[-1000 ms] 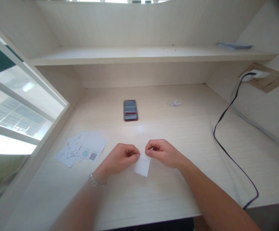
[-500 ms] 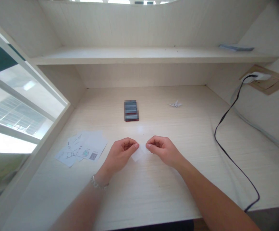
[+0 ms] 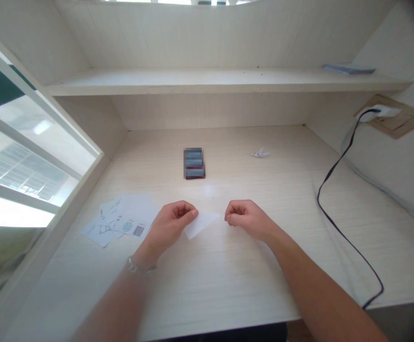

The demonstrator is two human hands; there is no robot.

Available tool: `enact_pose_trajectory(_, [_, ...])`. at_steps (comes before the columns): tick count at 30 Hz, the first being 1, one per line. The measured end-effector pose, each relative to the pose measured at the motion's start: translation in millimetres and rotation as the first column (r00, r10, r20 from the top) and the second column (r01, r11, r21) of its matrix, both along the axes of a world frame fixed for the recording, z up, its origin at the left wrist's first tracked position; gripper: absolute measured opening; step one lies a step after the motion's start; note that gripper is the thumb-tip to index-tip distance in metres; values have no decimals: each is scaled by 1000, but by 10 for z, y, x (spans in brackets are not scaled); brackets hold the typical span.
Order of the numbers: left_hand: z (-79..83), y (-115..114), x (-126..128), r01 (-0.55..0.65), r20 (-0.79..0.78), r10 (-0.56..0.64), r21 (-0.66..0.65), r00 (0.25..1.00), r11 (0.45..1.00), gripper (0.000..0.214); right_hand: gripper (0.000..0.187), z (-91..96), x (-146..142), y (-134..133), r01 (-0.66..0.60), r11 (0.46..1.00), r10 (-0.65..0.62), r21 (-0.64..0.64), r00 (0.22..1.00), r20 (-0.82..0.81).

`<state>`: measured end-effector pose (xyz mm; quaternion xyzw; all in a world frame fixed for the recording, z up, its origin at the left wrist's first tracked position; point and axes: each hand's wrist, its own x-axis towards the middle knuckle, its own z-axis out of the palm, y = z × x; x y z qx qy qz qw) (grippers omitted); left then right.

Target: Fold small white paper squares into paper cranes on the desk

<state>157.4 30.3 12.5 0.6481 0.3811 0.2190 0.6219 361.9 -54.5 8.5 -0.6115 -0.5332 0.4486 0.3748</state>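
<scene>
A small white piece of paper (image 3: pixel 201 224), roughly triangular, is pinched between the thumb and fingers of my left hand (image 3: pixel 174 223). Its pointed end faces right, toward my right hand (image 3: pixel 245 219). A narrow gap separates that point from my right fingertips, which are curled together with nothing visible in them. Beside my left hand, several printed paper sheets (image 3: pixel 121 216) lie overlapping on the desk, one bearing a square code. Farther back sits a small folded paper shape (image 3: pixel 260 153) with pointed ends.
A dark, blurred-out rectangular object (image 3: pixel 194 163) lies mid-desk. On the right, a black cable (image 3: pixel 338 232) runs from a wall socket (image 3: pixel 394 116) down to the front edge. A shelf (image 3: pixel 207 80) spans the back, with a flat bluish item (image 3: pixel 349 69) on it. Barred panels stand left.
My hands have moved apart. My right hand has let go of the paper and shifted right, while my left hand has drawn it slightly left, showing more of it.
</scene>
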Motion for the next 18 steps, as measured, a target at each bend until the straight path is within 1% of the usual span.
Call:
enact_pose_trajectory(2, [6, 1, 11, -39, 19, 40, -51, 999, 998, 20, 7, -18, -32, 18, 89, 995, -85, 36, 991, -106])
enact_pose_trajectory(3, [7, -9, 23, -49, 23, 50, -70, 998, 996, 20, 9, -29, -71, 27, 114, 992, -105, 43, 977, -184])
enact_pose_trajectory(5, [5, -37, 49, -46, 33, 49, -101, 998, 994, 20, 21, -53, -167, 40, 105, 994, -95, 10, 932, -350])
enact_pose_trajectory(6, [4, -49, 59, -37, 51, 43, -124, 998, 992, 20, 25, -63, -212, 44, 79, 997, -79, -17, 912, -402])
enact_pose_trajectory(8, [6, -64, 63, -17, 138, 46, -198, 989, 980, 21, 22, -73, -266, 42, 47, 997, -69, -59, 882, -467])
enact_pose_trajectory(10, [14, -66, 54, -15, 258, 87, -269, 962, 963, 22, 22, -65, -267, 30, 41, 996, -78, -81, 840, -537])
enact_pose_trajectory(11, [18, -67, 49, -16, 304, 104, -278, 947, 961, 20, 23, -55, -253, 21, 40, 995, -83, -86, 812, -578])
enact_pose_trajectory(13, [22, -77, 47, -7, 337, 84, -223, 938, 975, 22, 26, -34, -218, 1, 20, 995, -78, -94, 751, -655])
enact_pose_trajectory(15, [19, -100, 57, 23, 329, 28, -149, 944, 989, 26, 28, -21, -199, -15, -37, 994, -50, -106, 699, -714])
enact_pose_trajectory(17, [8, -120, 70, 15, 332, 17, -95, 943, 995, 17, 29, -27, -200, -19, -112, 987, -10, -113, 665, -747])
enact_pose_trajectory(18, [1, -125, 74, 11, 320, 16, -81, 947, 997, 13, 30, -37, -202, -15, -140, 983, 5, -118, 662, -750])
